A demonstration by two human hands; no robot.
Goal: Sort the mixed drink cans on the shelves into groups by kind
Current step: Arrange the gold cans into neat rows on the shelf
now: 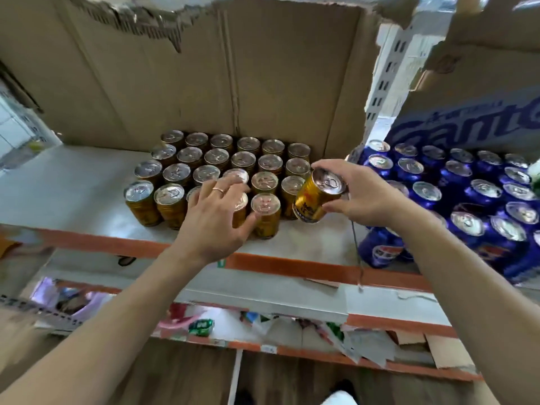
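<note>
Shelf (73, 182) with 2 groups of cans. Your right hand (368, 197) grips 1 gold can (317, 198), fingers curled over its rim and thumb pressed to its side. The can is tilted, lid toward you, just beside the right end of the gold group (216, 159). Your left hand (214, 220) lies over the front rows of that group, fingers spread and nearly straight on the lids, thumb tip against the side of 1 front can. A ring (218, 190) sits on 1 finger. The group stands upright in rows before a cardboard sheet (263, 68). Blue cans (467, 194) stand packed to the right, apart.
</note>
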